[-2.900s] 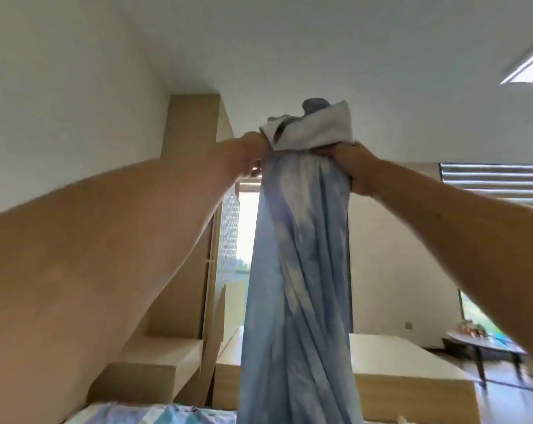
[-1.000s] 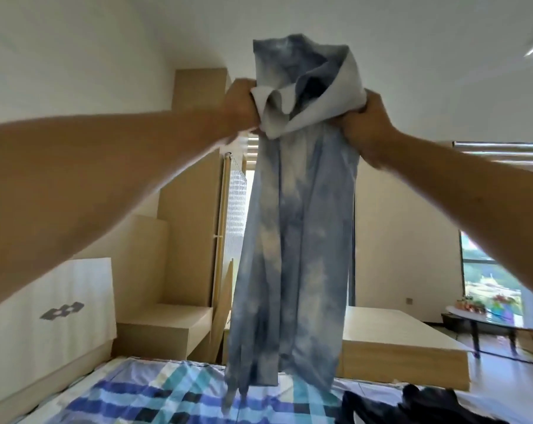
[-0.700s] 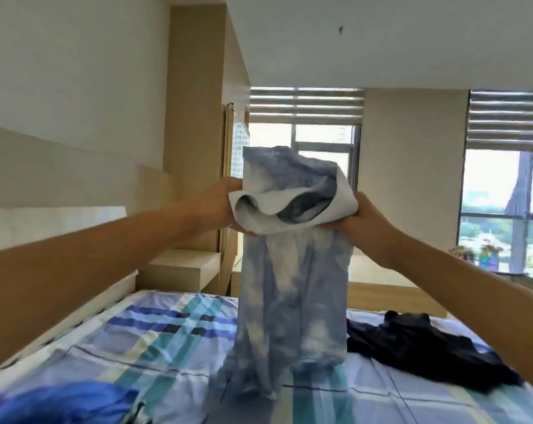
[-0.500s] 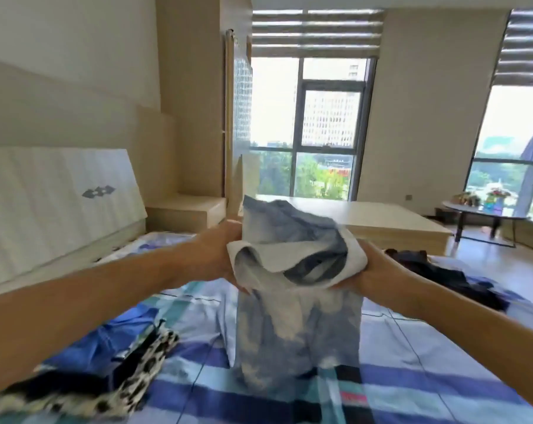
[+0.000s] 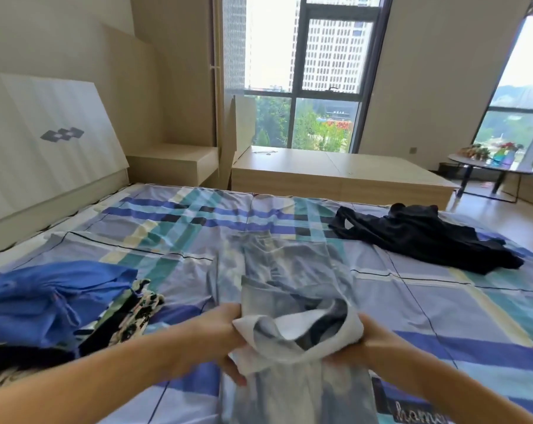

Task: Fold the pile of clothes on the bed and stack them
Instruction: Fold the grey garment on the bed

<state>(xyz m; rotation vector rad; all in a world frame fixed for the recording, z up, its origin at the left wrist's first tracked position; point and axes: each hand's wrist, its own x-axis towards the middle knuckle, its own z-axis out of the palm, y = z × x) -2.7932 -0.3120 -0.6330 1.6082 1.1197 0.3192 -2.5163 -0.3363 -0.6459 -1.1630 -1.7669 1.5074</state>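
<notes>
Both hands hold the pale blue tie-dyed garment [image 5: 295, 332] low over the bed [image 5: 442, 316], near the person's edge; the left hand [image 5: 216, 335] and right hand [image 5: 378, 341] each grip one side of its bunched white-lined opening, probably the waistband, so that the cloth hangs evenly between them; the left fingers [image 5: 234, 373] curl under the fabric with the thumb over it, and the right hand's fingers are mostly hidden behind the cloth, though they plainly clutch it; beyond the hands the garment's length lies stretched away over the plaid sheet, and more of it shows below the hands towards the camera; holding it by two corners like this looks meant to lay it flat and straight for the first fold, which is not yet made

No basket or box is in view; the bed itself carries everything; a blue garment [image 5: 50, 298] and a black-and-cream patterned garment [image 5: 130, 313] lie crumpled together at the left, touching, and a black garment [image 5: 418, 240] sprawls well apart at the far right; none looks folded and no stack is visible, so the task seems early; a round table [image 5: 488, 171] by the window bears small coloured things too small to name
</notes>
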